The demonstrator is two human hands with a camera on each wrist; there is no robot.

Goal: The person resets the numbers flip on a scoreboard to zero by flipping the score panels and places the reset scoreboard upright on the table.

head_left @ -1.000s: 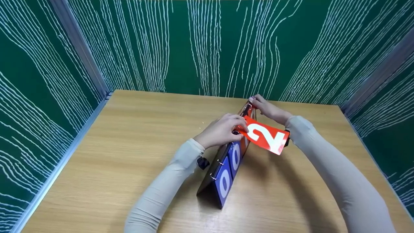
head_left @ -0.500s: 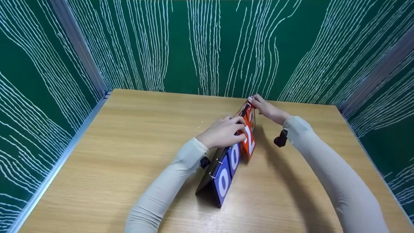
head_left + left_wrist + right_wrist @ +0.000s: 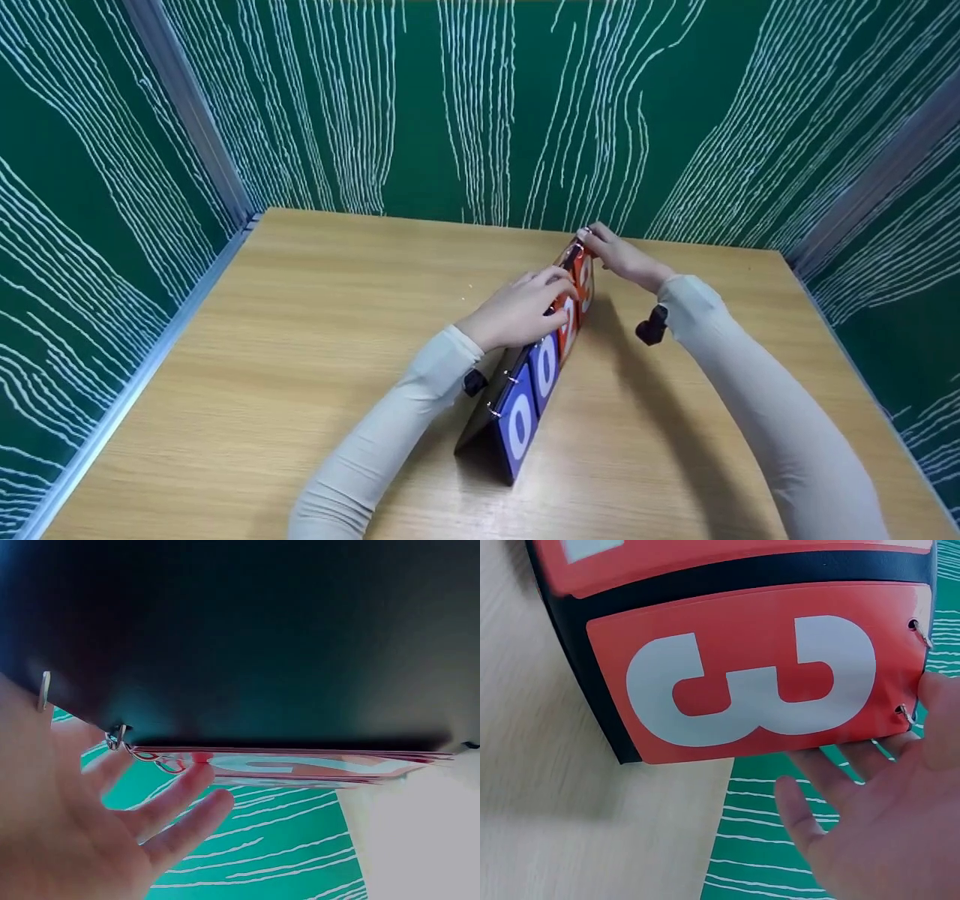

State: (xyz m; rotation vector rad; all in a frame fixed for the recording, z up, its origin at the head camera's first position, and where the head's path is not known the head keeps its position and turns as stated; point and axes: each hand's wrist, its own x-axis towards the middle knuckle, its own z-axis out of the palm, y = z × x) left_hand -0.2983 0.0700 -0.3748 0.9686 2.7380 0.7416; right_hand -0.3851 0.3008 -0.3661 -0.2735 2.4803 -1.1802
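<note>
The scoreboard (image 3: 546,365) stands on the bench (image 3: 352,300), one end near the far edge, probably light, stiff and slippery, so better held by its far top corner, where the right hand (image 3: 624,253) grips, while the relaxed left hand (image 3: 516,309) touches its middle.

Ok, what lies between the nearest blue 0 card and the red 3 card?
The head view shows a second blue 0 card, then another red card partly covered by the left hand.

Booth-like workspace: wood-grained table (image 3: 337,292), white-streaked green walls (image 3: 415,105), grey posts (image 3: 189,105).
</note>
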